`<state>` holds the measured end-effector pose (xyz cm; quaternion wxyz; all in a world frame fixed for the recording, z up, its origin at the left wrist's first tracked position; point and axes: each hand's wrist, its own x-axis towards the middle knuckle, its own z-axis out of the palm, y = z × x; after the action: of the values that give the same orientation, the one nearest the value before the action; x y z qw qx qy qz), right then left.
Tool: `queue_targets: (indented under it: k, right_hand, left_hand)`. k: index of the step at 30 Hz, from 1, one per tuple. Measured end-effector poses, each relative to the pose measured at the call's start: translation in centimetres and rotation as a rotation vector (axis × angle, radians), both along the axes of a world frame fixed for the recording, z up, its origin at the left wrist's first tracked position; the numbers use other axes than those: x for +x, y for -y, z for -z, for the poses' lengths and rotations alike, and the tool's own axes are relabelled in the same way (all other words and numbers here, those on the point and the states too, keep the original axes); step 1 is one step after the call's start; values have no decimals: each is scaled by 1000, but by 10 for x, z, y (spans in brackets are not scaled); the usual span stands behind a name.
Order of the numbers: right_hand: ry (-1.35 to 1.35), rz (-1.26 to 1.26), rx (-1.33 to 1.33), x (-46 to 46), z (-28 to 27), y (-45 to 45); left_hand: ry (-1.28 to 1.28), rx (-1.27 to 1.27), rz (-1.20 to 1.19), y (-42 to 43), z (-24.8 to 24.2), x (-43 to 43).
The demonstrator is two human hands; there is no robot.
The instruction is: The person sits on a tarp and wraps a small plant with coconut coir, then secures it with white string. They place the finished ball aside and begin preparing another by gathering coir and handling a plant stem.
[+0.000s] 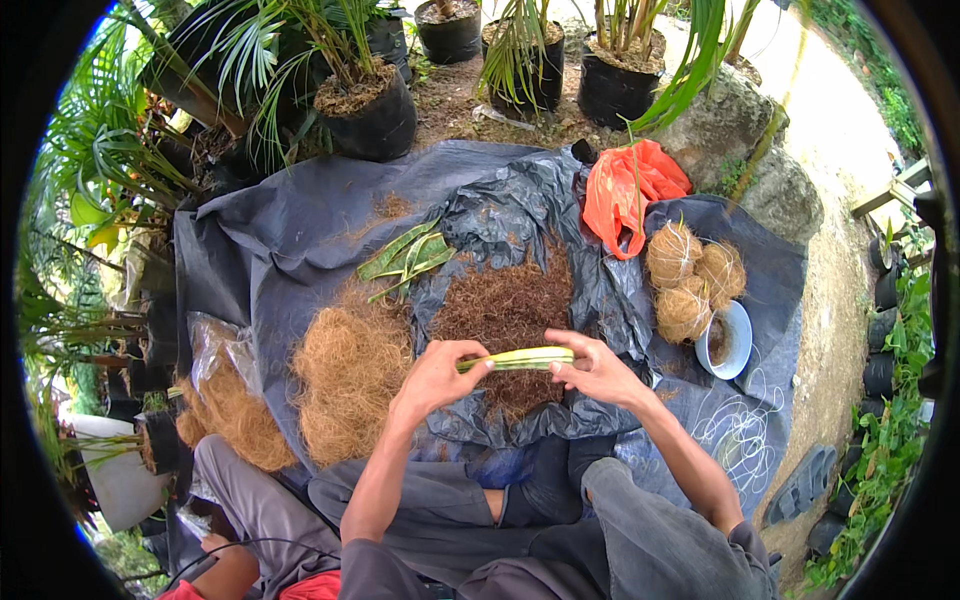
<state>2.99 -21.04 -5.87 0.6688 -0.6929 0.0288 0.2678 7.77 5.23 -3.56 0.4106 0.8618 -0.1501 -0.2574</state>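
Note:
Both of my hands hold a variegated green-and-yellow leaf piece (521,359), which looks like snake plant, level above the growing medium. My left hand (442,375) pinches its left end between thumb and fingers. At the other end, my right hand (600,371) has thumb and fingers on it, the index finger lifted along the far side. Below lies dark brown fibrous growing medium (502,300) on a crumpled black plastic sheet (495,206). More variegated leaf pieces (409,255) rest at the sheet's left edge. A heap of tan coconut fibre (349,375) lies left of my left hand.
On the right are several string-wrapped fibre balls (682,311), a pale blue bowl (739,341), loose white string (742,439) and a red plastic bag (626,191). A clear bag of fibre (229,397) lies left, beside another person's leg (259,499). Potted palms (367,112) line the back.

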Motion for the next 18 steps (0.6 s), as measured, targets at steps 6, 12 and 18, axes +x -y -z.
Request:
queue_targets:
  k: [6, 12, 18]
  right_hand:
    - [-103, -51, 129, 1, 8, -4]
    - [-179, 101, 200, 5, 8, 5]
    - [-211, 128, 195, 8, 7, 11]
  left_hand:
    - [-5, -79, 57, 1, 2, 15]
    - [539, 153, -643, -40, 69, 72]
    - [634, 470, -556, -57, 116, 68]
